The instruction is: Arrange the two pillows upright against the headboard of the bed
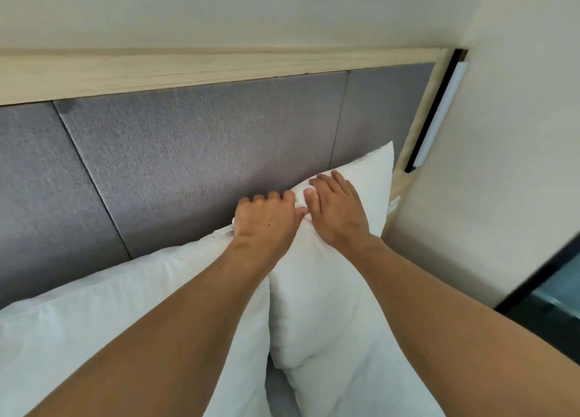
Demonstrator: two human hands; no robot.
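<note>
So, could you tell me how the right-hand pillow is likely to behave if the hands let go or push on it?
The right pillow looks soft: its top dents under the right hand and left hand, so pushing probably squashes it. Leaning on the headboard, it may slump or tip once released. It probably lifts easily.

Both hands press the top edge of the right pillow (317, 291), standing against the grey headboard (188, 153): left hand (266, 217) curled over it, right hand (337, 208) flat. The left pillow (110, 306) leans beside it, touching.
</note>
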